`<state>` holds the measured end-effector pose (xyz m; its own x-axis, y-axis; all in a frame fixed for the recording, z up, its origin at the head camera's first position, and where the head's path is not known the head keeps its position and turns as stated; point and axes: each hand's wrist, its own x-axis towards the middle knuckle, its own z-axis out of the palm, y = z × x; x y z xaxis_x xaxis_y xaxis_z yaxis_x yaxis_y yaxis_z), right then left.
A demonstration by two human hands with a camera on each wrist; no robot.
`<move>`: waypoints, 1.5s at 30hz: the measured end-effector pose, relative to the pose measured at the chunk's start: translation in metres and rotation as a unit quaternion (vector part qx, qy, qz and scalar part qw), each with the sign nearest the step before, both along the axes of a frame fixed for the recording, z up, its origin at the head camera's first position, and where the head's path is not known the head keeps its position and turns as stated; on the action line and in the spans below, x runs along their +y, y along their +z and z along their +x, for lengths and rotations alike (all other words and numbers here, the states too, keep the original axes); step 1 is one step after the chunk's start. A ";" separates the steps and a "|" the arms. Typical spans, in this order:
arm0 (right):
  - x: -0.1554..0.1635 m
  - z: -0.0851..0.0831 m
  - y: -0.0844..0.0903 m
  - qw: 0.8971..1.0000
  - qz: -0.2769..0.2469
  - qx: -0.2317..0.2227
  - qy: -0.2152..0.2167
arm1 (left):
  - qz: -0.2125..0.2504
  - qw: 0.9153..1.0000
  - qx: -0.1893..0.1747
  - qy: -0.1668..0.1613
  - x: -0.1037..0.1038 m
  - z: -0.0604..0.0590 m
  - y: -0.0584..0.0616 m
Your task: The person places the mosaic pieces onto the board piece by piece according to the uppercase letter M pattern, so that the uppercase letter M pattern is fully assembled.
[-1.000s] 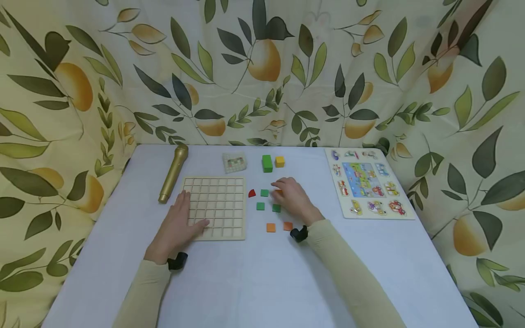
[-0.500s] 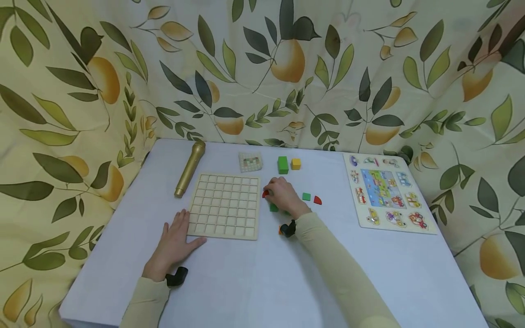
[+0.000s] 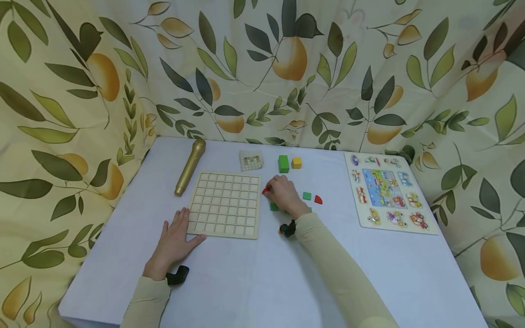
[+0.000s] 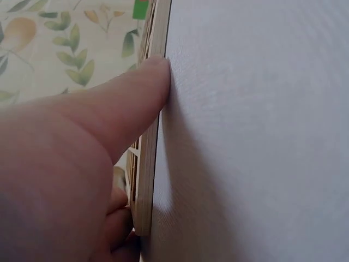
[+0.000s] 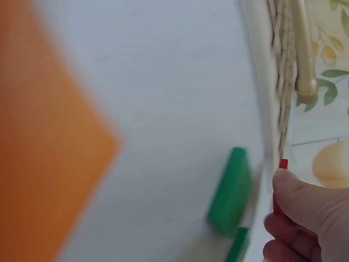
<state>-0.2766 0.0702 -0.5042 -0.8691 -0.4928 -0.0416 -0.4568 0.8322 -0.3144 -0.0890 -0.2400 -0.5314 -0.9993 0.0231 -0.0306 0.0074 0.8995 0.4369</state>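
My left hand rests at the near left corner of a wooden grid board, fingers extended along its left side. The left wrist view has the thumb lying against the board's edge. Just beyond the board's right edge, my right hand pinches a red quarter-circle piece between thumb and fingers. In the right wrist view that red piece is mostly behind the fingers. A green square lies beside the hand, and another green square and a second red quarter-circle lie to its right.
A gold microphone lies behind the board on the left. Further back are a small pattern card, a green block and a yellow cube. A picture puzzle board lies right. An orange piece is near the right wrist.
My right hand has moved left from among the pieces to the red quarter-circle and now pinches it. My left hand has slid nearer, down to the board's corner. The head view has shifted.
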 end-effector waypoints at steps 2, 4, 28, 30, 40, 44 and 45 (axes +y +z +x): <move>-0.004 -0.001 0.001 1.000 -0.016 0.000 -0.007 | 0.001 1.000 0.001 0.001 -0.001 0.000 0.000; -0.009 -0.001 0.003 1.000 -0.027 0.003 -0.005 | 0.004 1.000 0.003 0.003 -0.001 0.001 -0.001; -0.140 0.004 0.014 0.991 -0.055 0.037 0.116 | 0.019 1.000 -0.014 0.005 -0.007 -0.001 -0.008; -0.146 0.003 0.012 0.991 -0.047 0.037 0.119 | 0.019 1.000 -0.019 0.006 -0.007 -0.002 -0.009; -0.165 0.002 0.002 0.992 0.000 0.034 0.120 | 0.019 1.000 -0.015 0.006 -0.008 -0.005 -0.010; -0.169 0.004 0.000 0.993 0.013 0.038 0.110 | 0.023 1.000 -0.012 0.009 -0.007 -0.005 -0.009; -0.169 0.005 0.000 0.993 0.017 0.038 0.106 | 0.025 1.000 -0.011 0.009 -0.007 -0.005 -0.009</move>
<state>-0.2716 -0.0992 -0.5046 -0.7472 -0.6646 0.0016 -0.6445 0.7240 -0.2458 -0.0935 -0.2471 -0.5406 -0.9986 0.0069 -0.0525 -0.0192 0.8765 0.4809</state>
